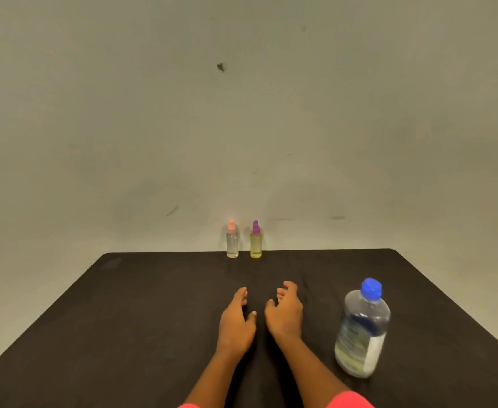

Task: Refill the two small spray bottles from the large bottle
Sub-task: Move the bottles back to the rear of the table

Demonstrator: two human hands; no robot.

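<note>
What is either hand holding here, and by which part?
Nothing is held. The left hand and right hand rest on the black table, apart from the large clear blue-capped bottle.

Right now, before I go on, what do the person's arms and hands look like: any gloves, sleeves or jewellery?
The left hand and right hand wear no gloves, and no ring, watch or bracelet shows. The forearms are uncovered. At the bottom edge of the picture a bright pink-red left sleeve and right sleeve just show; the rest is cut off.
</note>
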